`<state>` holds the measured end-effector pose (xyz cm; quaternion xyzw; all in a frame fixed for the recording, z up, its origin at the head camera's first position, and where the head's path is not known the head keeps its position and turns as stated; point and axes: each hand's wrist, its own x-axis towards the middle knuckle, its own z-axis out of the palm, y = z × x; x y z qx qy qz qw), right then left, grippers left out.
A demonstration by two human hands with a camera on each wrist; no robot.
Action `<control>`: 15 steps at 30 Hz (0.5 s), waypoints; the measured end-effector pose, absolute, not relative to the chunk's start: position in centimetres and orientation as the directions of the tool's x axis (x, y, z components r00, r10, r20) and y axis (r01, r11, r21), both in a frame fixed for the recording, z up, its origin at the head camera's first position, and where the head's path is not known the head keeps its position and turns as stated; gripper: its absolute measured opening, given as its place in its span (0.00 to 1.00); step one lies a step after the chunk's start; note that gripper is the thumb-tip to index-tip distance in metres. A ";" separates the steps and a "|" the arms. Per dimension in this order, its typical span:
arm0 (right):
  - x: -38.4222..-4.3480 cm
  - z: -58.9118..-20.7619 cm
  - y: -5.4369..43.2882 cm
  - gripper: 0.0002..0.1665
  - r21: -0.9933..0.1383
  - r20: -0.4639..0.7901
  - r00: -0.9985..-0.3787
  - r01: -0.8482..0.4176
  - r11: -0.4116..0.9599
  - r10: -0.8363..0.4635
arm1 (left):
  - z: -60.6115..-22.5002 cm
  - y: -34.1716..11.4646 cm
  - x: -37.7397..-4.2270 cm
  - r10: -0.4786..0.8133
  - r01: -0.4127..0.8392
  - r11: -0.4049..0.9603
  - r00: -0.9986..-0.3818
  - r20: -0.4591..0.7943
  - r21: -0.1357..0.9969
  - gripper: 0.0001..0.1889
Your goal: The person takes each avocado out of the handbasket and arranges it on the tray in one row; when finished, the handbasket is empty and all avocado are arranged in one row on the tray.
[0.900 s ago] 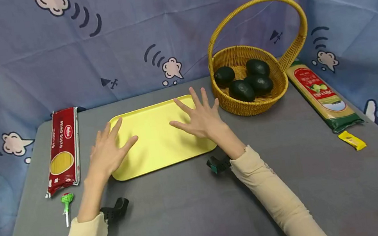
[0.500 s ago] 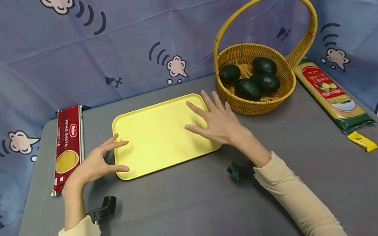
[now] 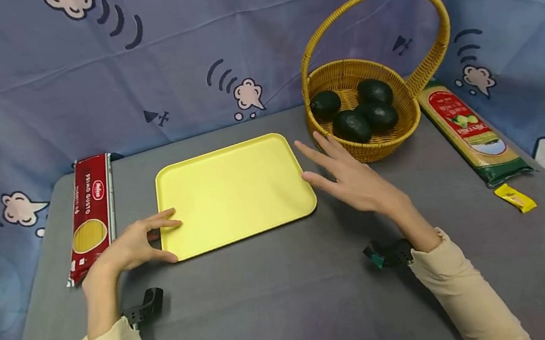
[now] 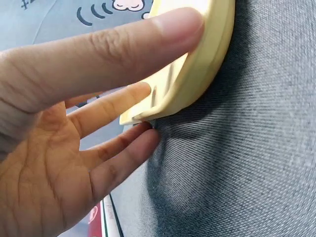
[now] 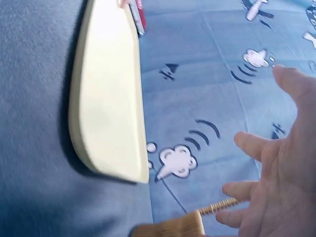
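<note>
A shallow yellow tray [image 3: 234, 189] lies on the grey table. At its left end is my left hand [image 3: 129, 247], the fingers reaching over the rim and the thumb by the near corner. In the left wrist view the thumb and fingers are fairly straight around the tray [image 4: 210, 64]; whether they touch it I cannot tell. My right hand [image 3: 355, 179] hovers just off the tray's right end, fingers spread, holding nothing. Behind it stands a yellow wicker basket [image 3: 372, 152] with a tall handle, containing several dark green avocados [image 3: 351, 126].
A red spaghetti packet [image 3: 89, 215] lies left of the tray, partly behind my left hand. On the right are a gold and green noodle packet [image 3: 474, 134] and a small yellow wrapped candy [image 3: 516, 198]. Patterned blue cloth [image 3: 177, 62] hangs along the table's back edge.
My left hand has turned sideways and come down to the tray's left rim. The right hand has moved right, off the tray. The green lollipop is now hidden by the left arm.
</note>
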<state>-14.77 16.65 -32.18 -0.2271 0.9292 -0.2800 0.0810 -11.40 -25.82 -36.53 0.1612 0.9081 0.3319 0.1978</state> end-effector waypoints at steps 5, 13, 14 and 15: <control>-15.1 -31.4 18.9 0.34 -0.680 0.067 -0.867 -0.402 0.613 -0.494 | -36.4 -25.9 -11.1 0.414 0.142 0.737 -0.868 -0.275 0.661 0.36; -16.6 -29.5 22.7 0.31 -0.831 0.106 -0.944 -0.256 0.494 -0.312 | -36.5 -25.9 -11.2 0.379 0.095 0.751 -0.873 -0.308 0.654 0.37; -17.0 -29.4 23.2 0.31 -0.854 0.094 -0.960 -0.214 0.474 -0.265 | -36.5 -25.8 -11.3 0.376 0.098 0.755 -0.875 -0.305 0.649 0.37; -17.3 -29.3 23.8 0.31 -0.878 0.077 -0.972 -0.172 0.448 -0.223 | -36.5 -25.8 -11.3 0.376 0.105 0.759 -0.877 -0.301 0.643 0.37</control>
